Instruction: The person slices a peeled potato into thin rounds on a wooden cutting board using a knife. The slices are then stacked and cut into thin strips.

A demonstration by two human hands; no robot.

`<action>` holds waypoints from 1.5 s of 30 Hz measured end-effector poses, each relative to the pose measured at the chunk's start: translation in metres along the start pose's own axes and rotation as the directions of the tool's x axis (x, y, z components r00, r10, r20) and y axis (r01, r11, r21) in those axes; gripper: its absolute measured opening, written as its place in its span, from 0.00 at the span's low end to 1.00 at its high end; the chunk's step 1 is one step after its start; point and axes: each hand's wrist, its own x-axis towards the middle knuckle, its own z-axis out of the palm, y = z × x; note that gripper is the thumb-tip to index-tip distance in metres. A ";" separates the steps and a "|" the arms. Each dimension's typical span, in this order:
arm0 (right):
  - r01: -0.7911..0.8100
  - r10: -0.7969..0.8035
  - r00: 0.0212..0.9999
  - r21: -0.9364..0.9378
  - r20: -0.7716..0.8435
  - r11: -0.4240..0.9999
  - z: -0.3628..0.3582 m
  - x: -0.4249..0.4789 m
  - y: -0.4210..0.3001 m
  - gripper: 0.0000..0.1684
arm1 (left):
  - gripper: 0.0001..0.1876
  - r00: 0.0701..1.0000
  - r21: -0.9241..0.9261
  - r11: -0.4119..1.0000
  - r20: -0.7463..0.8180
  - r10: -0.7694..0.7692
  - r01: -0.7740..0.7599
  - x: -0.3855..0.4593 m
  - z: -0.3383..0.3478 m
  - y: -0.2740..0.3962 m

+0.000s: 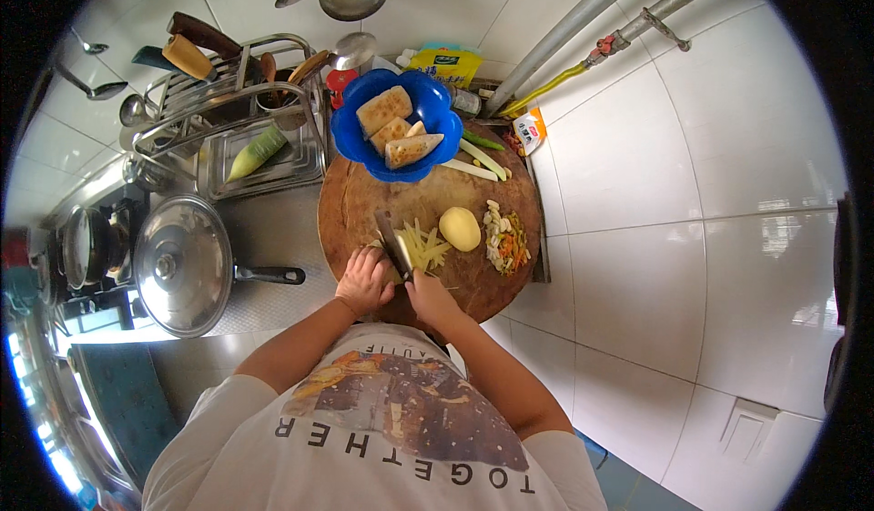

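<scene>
On a round wooden chopping board (369, 183) my right hand (431, 299) grips the handle of a kitchen knife (395, 243). The blade points away from me. My left hand (365, 280) presses down just left of the blade, its fingers curled over a pale piece of food that is mostly hidden. Thin yellowish shreds, apparently potato (425, 246), lie in a heap right of the blade. Beside them sits a whole peeled potato (460, 229). Farther right is a pile of chopped garlic and chillies (506, 241).
A blue scalloped bowl (341, 132) with several browned slabs rests at the board's far edge. Scallion stalks (483, 159) and a green chilli (483, 140) lie beside it. Leftward are a lidded pan (183, 265), a steel tray (307, 159) with a green radish (258, 153), and a knife rack (232, 94).
</scene>
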 end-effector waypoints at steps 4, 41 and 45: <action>0.032 -0.032 0.999 -0.002 -0.017 0.999 -0.013 -0.010 0.002 0.12 | 0.19 0.999 0.014 1.000 -0.043 0.001 0.000 0.000 0.003 -0.003; -0.002 0.014 0.996 -0.134 0.087 0.991 0.000 -0.008 -0.009 0.10 | 0.19 0.998 0.031 0.999 -0.065 0.015 -0.013 0.002 0.002 0.001; 0.034 -0.033 0.999 -0.064 0.007 0.997 -0.010 -0.005 -0.004 0.11 | 0.21 0.996 0.028 1.000 -0.084 0.016 -0.013 -0.002 0.009 -0.004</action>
